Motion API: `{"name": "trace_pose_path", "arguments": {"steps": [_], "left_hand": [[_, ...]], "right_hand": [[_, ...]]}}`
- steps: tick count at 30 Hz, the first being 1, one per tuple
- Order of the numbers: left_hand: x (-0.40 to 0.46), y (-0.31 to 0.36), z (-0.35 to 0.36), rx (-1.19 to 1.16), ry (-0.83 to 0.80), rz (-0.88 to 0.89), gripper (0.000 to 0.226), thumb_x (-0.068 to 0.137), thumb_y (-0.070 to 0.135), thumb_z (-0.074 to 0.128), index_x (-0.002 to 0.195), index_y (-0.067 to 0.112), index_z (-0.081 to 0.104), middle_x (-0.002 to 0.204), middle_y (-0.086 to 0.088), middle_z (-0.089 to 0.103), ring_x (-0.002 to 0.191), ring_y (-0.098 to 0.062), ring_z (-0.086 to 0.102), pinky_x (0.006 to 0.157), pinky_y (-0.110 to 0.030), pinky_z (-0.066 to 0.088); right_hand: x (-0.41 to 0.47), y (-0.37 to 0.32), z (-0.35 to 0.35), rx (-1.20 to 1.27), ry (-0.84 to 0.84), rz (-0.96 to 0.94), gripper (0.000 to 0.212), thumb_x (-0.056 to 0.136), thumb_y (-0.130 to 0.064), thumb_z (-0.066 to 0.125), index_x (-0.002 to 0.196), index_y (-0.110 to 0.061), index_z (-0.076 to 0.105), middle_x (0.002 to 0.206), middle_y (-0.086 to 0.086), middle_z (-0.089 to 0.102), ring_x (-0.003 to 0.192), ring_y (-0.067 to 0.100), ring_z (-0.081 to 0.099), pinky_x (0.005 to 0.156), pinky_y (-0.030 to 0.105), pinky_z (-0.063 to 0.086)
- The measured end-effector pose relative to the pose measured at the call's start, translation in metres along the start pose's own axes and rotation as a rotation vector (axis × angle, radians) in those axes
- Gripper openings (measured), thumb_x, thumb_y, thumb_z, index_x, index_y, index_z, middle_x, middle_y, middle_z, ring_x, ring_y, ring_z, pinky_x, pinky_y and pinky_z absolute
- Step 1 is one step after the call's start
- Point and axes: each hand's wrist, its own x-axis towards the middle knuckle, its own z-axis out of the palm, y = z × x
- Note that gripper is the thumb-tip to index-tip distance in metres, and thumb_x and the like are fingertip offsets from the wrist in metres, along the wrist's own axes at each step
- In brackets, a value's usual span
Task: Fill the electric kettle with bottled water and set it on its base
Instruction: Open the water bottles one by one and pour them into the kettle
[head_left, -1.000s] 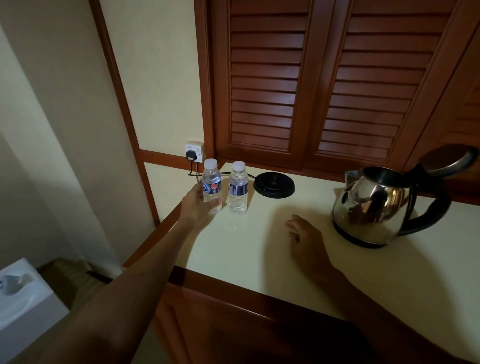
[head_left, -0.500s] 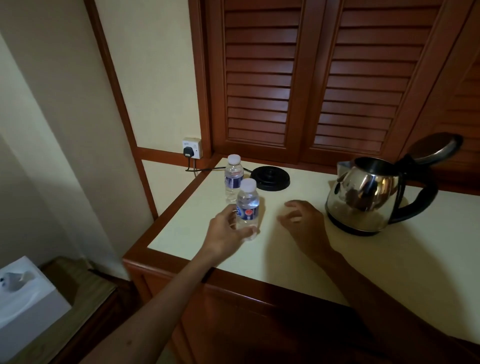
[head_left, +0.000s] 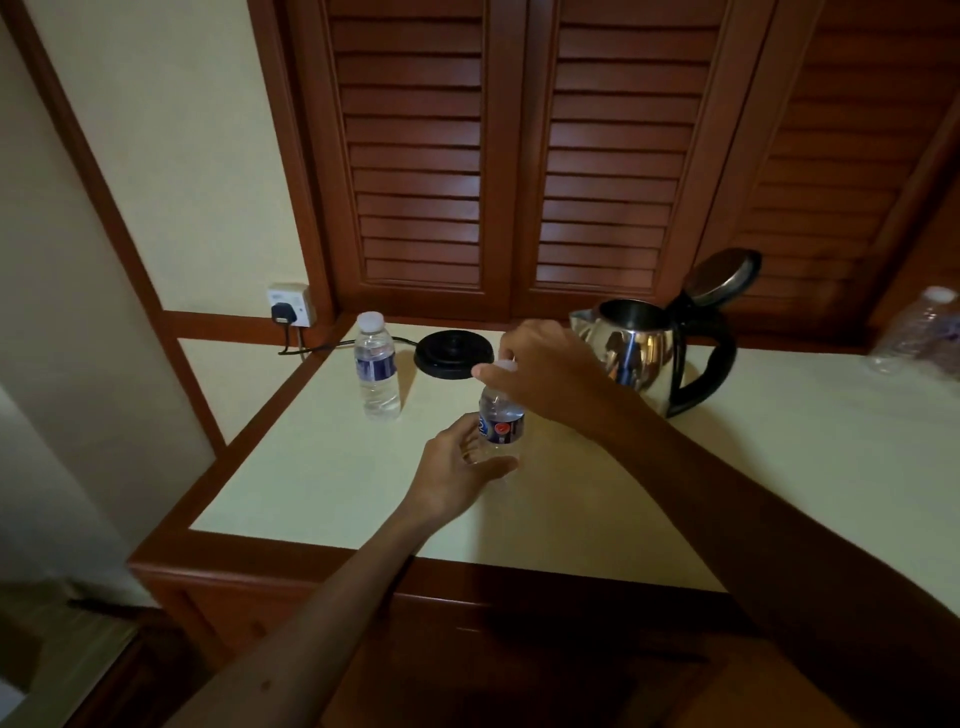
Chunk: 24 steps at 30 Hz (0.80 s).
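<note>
A small water bottle (head_left: 501, 423) stands on the cream countertop (head_left: 332, 473) near the middle. My left hand (head_left: 460, 475) grips its lower body. My right hand (head_left: 545, 371) comes from above and its fingers curl round the white cap. The steel kettle (head_left: 641, 348) with a black handle stands just behind my right hand, its lid tipped open. Its round black base (head_left: 453, 355) lies at the back, off to the left of the kettle. A second, capped bottle (head_left: 376, 366) stands left of the base.
A wall socket (head_left: 291, 305) with a black plug sits at the back left, its cord running to the base. Louvred wooden doors (head_left: 498, 156) rise behind the counter. An empty crumpled bottle (head_left: 914, 332) lies at the far right.
My left hand drew the bottle from the back left corner toward the middle. My right hand lifted off the counter and closed over the bottle's cap.
</note>
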Motion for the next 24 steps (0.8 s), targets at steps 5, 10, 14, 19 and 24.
{"name": "trace_pose_path", "arguments": {"steps": [5,10,14,19,24], "left_hand": [[0.004,-0.003,-0.002,-0.072,-0.05,0.01,0.045,0.078,0.014,0.081,0.119,0.025,0.064,0.111,0.008,0.073,0.104,-0.01,0.068,0.096,-0.038,0.054],[0.007,-0.003,-0.005,-0.084,-0.085,0.014,0.041,0.079,0.011,0.079,0.117,0.021,0.066,0.109,0.003,0.074,0.102,-0.017,0.07,0.097,-0.047,0.053],[0.007,-0.006,-0.006,-0.121,-0.101,0.035,0.04,0.079,0.01,0.079,0.117,0.016,0.067,0.107,-0.003,0.075,0.102,-0.024,0.07,0.097,-0.052,0.052],[0.006,-0.008,-0.005,-0.16,-0.113,0.052,0.041,0.077,0.014,0.081,0.116,0.017,0.067,0.105,-0.014,0.073,0.101,-0.035,0.068,0.098,-0.055,0.05],[0.005,-0.009,-0.006,-0.173,-0.098,0.044,0.042,0.077,0.011,0.081,0.116,0.017,0.068,0.106,-0.011,0.073,0.101,-0.034,0.068,0.098,-0.054,0.05]], "right_hand": [[0.0,-0.003,-0.01,-0.12,-0.066,-0.148,0.035,0.093,-0.04,0.049,0.074,-0.011,0.045,0.071,0.003,0.044,0.072,0.022,0.05,0.066,0.029,0.04],[0.001,0.002,-0.017,-0.155,-0.165,-0.282,0.036,0.098,-0.035,0.044,0.097,-0.004,0.062,0.087,0.009,0.052,0.088,0.025,0.057,0.072,0.033,0.046],[0.004,0.01,-0.021,-0.086,-0.254,-0.346,0.02,0.095,-0.018,0.051,0.102,-0.007,0.065,0.102,0.011,0.06,0.097,0.026,0.051,0.082,0.035,0.041],[0.008,0.018,-0.018,0.139,-0.28,-0.318,0.027,0.086,-0.013,0.065,0.113,-0.013,0.062,0.105,-0.004,0.052,0.098,0.009,0.044,0.083,0.026,0.036],[0.01,0.016,-0.027,0.158,-0.295,-0.29,0.042,0.085,-0.019,0.067,0.126,-0.016,0.055,0.109,-0.009,0.051,0.099,0.006,0.043,0.082,0.023,0.033]]}}
